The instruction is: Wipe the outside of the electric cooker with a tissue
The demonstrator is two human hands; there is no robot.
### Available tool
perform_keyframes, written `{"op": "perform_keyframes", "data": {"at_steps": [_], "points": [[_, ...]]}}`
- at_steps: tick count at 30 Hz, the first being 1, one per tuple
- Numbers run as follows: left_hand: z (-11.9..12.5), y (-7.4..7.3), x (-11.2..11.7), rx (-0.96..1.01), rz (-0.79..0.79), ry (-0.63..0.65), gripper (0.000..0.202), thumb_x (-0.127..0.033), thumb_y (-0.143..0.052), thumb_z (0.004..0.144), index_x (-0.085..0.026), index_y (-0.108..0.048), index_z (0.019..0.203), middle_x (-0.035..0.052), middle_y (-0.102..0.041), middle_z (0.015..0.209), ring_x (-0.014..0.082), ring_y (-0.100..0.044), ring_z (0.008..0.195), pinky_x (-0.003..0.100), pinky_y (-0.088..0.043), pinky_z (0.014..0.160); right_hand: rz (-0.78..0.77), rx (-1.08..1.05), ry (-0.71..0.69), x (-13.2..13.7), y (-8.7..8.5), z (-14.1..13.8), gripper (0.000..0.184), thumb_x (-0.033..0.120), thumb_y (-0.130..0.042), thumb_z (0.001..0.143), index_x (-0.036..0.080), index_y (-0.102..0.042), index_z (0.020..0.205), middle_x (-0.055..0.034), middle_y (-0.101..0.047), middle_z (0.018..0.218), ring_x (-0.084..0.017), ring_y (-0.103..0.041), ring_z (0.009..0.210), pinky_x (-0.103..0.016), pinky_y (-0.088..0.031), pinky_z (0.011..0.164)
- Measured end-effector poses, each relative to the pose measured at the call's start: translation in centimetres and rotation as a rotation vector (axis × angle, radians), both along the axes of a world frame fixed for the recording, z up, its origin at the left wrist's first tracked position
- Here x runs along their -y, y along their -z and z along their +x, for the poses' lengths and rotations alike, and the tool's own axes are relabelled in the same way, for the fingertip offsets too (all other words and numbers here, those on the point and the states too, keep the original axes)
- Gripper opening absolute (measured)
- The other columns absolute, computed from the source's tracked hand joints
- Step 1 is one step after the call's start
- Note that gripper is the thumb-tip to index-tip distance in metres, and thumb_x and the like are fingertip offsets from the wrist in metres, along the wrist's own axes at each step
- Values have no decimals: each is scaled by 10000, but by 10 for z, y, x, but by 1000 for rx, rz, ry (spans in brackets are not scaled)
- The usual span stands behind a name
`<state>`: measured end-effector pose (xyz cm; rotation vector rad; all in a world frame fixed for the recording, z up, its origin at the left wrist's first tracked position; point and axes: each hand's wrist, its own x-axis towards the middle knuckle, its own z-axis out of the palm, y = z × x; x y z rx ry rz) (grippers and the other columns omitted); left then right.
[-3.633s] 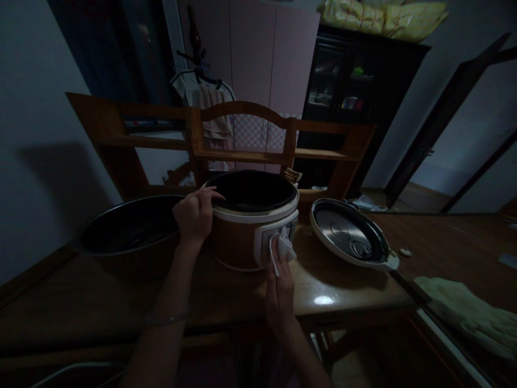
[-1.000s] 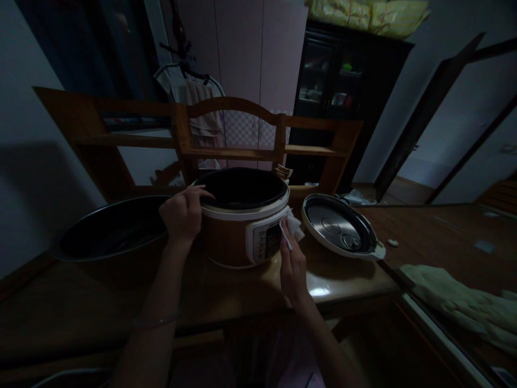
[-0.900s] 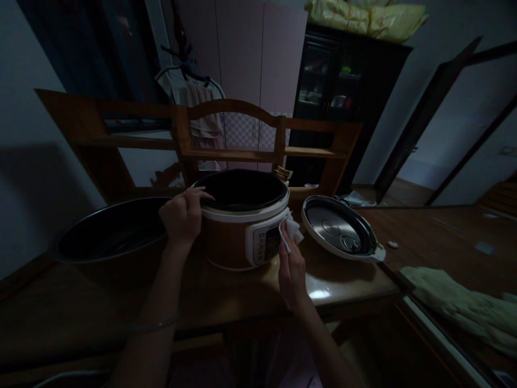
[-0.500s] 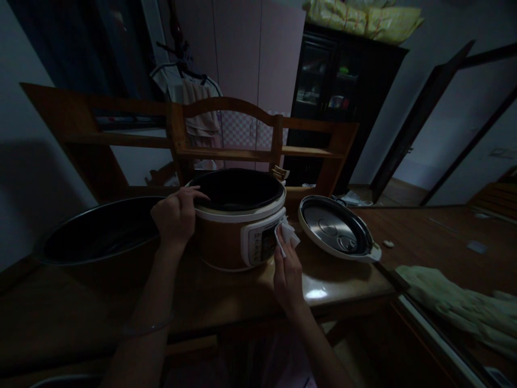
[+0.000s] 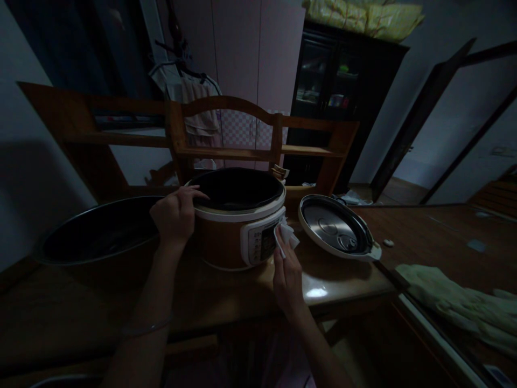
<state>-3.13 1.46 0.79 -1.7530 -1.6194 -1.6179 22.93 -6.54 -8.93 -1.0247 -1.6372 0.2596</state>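
An electric cooker [image 5: 220, 242] with a brown body and white rim stands upright on the wooden desk [image 5: 226, 302], its dark inside uncovered. My left hand [image 5: 174, 215] is closed over the cooker's rim on the left, thumb and fingers at the edge. In my right hand [image 5: 288, 277] is a crumpled white tissue [image 5: 287, 235], pressed to the right side of the control panel [image 5: 258, 245]. The cooker lid [image 5: 337, 226] lies to the right, its metal underside facing up. Left of the cooker sits a wide dark pot [image 5: 97, 231], partly hidden behind my left arm.
A wooden shelf rail [image 5: 230, 153] runs along the back of the desk. Pale green cloth [image 5: 448, 299] lies at the right, near a small white object [image 5: 388, 243] on a brown surface. Behind are a pink wardrobe [image 5: 238, 59] and a dark cabinet [image 5: 343, 81].
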Motion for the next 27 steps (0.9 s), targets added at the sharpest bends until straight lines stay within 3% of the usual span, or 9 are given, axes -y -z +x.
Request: {"op": "perform_keyframes", "data": {"at_steps": [9, 13, 17, 22, 27], "points": [[0, 0, 1, 8, -3, 8, 580, -329, -236, 1030, -269, -787, 858, -11, -757, 1147, 194, -675, 1137, 320, -456, 978, -38, -43, -16, 7, 2, -1, 476, 332, -288, 1095, 305, -347, 1566, 14, -403, 1598, -203, -318, 1515, -489, -275, 1258], [1, -2, 2, 12, -17, -6, 571, -330, -244, 1021, -269, -784, 843, -17, -758, 1143, 196, -681, 1119, 315, -462, 961, -93, -204, -36, 11, 9, -4, 477, 371, -294, 1094, 290, -370, 1558, 4, -387, 1607, -203, -284, 1527, -478, -261, 1262], [1, -3, 3, 0, -21, -6, 555, -320, -255, 1014, -275, -786, 857, -28, -752, 1161, 192, -680, 1118, 306, -459, 968, -72, -371, 14, 8, 3, -3, 490, 400, -312, 1090, 258, -387, 1552, -17, -364, 1620, -212, -261, 1536, -476, -234, 1268], [0, -2, 2, -4, -23, -6, 571, -328, -243, 1021, -268, -791, 874, -19, -751, 1169, 186, -671, 1143, 305, -461, 970, -78, -346, -44, 0, -9, -8, 485, 416, -325, 1089, 271, -396, 1546, -9, -351, 1627, -214, -263, 1536, -475, -215, 1272], [1, -2, 2, -1, -17, -8, 569, -335, -250, 1018, -257, -791, 860, -20, -757, 1150, 186, -682, 1115, 298, -463, 951, -115, -330, -56, -3, -2, -18, 483, 413, -314, 1094, 283, -362, 1557, -3, -332, 1634, -209, -252, 1540, -470, -234, 1263]]}}
